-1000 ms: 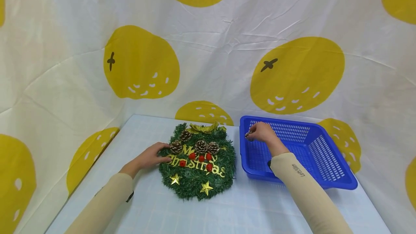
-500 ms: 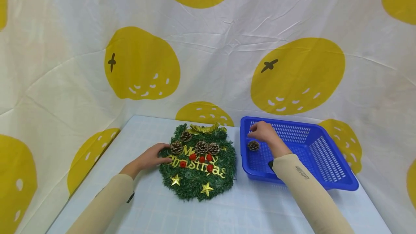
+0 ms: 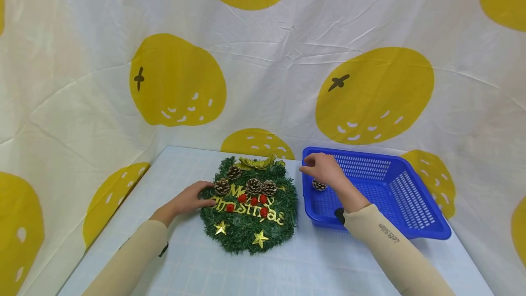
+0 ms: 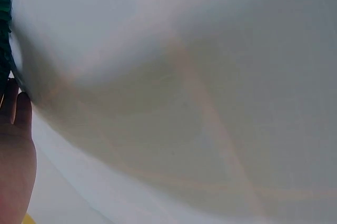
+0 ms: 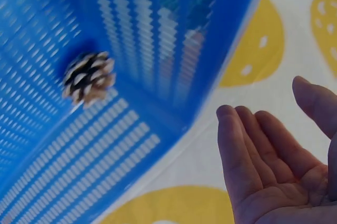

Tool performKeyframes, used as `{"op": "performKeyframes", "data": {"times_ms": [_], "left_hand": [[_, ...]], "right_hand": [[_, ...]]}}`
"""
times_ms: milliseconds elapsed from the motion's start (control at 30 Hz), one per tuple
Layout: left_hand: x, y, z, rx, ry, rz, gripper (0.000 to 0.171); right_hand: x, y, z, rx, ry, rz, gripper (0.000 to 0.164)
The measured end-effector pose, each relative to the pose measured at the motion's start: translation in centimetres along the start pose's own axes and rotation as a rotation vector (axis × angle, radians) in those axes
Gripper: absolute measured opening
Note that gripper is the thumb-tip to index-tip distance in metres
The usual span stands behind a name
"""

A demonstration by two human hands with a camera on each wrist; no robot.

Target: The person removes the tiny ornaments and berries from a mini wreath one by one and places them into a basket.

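Observation:
A green Christmas wreath (image 3: 242, 240) lies on the table, bearing gold "Merry Christmas" lettering, red berries, gold stars, a gold bow and several pine cones (image 3: 253, 186). My left hand (image 3: 189, 199) rests at its left edge, fingers fairly straight against the greenery. Over the left side of a blue plastic basket (image 3: 419, 182) is my right hand (image 3: 324, 169), thumb and fingers apart with nothing between them. A single loose pine cone (image 5: 88, 79) sits inside the basket near its corner; in the head view the right hand partly covers it.
The table (image 3: 193, 264) has a pale blue checked cover. The basket stands just right of the wreath, with a narrow gap between. A white curtain (image 3: 263, 72) with large yellow fruit prints hangs behind and along the sides.
My right hand has let go of a pine cone, which dropped into the basket, and has moved left toward the basket's rim. The left hand has stayed at the wreath.

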State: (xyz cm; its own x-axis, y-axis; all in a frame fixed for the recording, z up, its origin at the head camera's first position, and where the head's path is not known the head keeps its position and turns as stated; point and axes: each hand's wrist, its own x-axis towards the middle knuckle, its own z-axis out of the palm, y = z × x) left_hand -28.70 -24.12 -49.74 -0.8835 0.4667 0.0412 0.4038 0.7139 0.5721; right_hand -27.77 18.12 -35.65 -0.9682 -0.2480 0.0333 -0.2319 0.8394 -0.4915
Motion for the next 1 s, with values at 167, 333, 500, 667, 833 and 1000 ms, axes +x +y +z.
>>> {"op": "performKeyframes", "data": {"times_ms": [167, 333, 500, 667, 833, 1000], "left_hand": [[0.0, -0.1, 0.0, 0.002, 0.0, 0.004, 0.07], [0.2, -0.1, -0.1, 0.008, -0.004, 0.002, 0.071], [0.1, -0.2, -0.1, 0.008, -0.01, -0.006, 0.072], [0.0, -0.2, 0.0, 0.006, -0.013, -0.005, 0.072], [0.1, -0.3, 0.0, 0.002, -0.008, -0.005, 0.071], [0.0, -0.5, 0.1, -0.004, -0.006, 0.002, 0.071]], "right_hand": [[-1.2, -1.6, 1.1, 0.009, 0.004, -0.068, 0.041], [-2.6, -3.3, 2.2, 0.016, -0.003, -0.112, 0.04], [-3.6, -4.3, 3.7, 0.021, 0.002, -0.138, 0.037], [-4.7, -4.8, 5.3, 0.06, 0.008, -0.155, 0.034], [-5.6, -5.1, 6.9, 0.099, 0.014, -0.181, 0.034], [-6.2, -5.0, 8.6, 0.145, 0.032, -0.208, 0.035]]}}
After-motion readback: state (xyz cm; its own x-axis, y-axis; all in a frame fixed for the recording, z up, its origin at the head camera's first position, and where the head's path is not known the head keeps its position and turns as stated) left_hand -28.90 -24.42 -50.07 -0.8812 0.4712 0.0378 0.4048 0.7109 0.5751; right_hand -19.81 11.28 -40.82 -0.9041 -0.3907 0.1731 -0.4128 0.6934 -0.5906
